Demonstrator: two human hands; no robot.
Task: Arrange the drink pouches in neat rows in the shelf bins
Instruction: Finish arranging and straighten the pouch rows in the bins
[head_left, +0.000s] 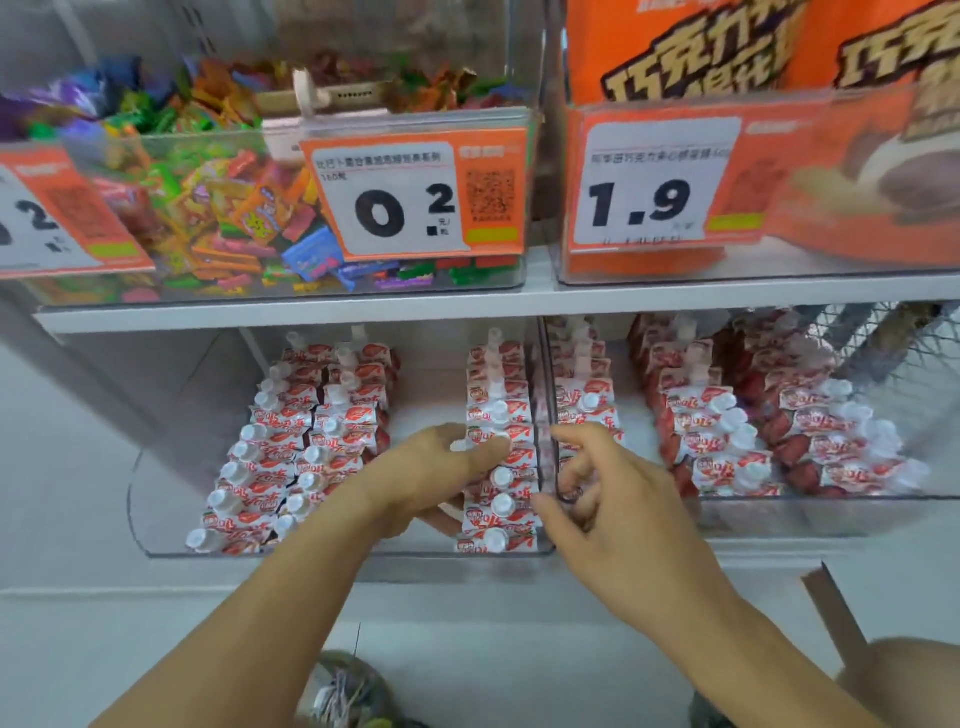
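Observation:
Red-and-white drink pouches with white caps stand in rows inside two clear shelf bins. The left bin (156, 540) holds two rows at its left (291, 447) and one row along its right wall (501, 395), with a bare gap between them. My left hand (431, 467) reaches into that gap and presses against the right row, thumb over a pouch; a firm grip cannot be confirmed. My right hand (608, 509) hovers at the front edge of the divider between the bins, fingers spread and curled, holding nothing. The right bin (831, 512) contains several rows of pouches (722, 431).
Above, a white shelf (291, 312) carries a clear bin of mixed candies (208, 208) with a 0.2 price tag (410, 202), and orange snack boxes (675, 52) behind a 1.9 tag (654, 187). A wire mesh basket (883, 332) sits at far right.

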